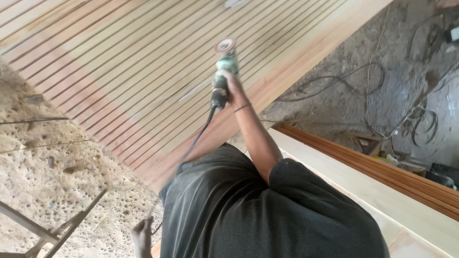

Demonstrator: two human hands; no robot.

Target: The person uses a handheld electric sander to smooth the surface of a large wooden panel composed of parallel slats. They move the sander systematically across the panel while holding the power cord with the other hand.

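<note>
Sawdust-covered floor point(43, 191) and a large slatted wooden panel point(124, 62) of pale and reddish grooved strips fill my view from the head camera. I see a person in a dark grey short-sleeved shirt point(248, 210) bending over the panel's near edge. The right hand point(230, 86) is clenched around the body of a green and black angle grinder point(222, 71), and its round reddish disc point(225, 46) lies against the slats near the panel's middle. A thin band point(242, 108) circles the wrist just behind that hand. A black power cable point(193, 141) trails from the grinder's rear end back across the panel towards the shirt. The left hand point(141, 236) hangs low beside the shirt, off the panel's near corner, over the sawdust; it is blurred, and I cannot tell whether its grip is released or closed. Beyond the panel's long edge, loose dark wires point(349, 83) lie coiled on grey ground. Near the shirt, away from the panel, long pale and reddish boards point(382, 184) are stacked side by side.
</note>
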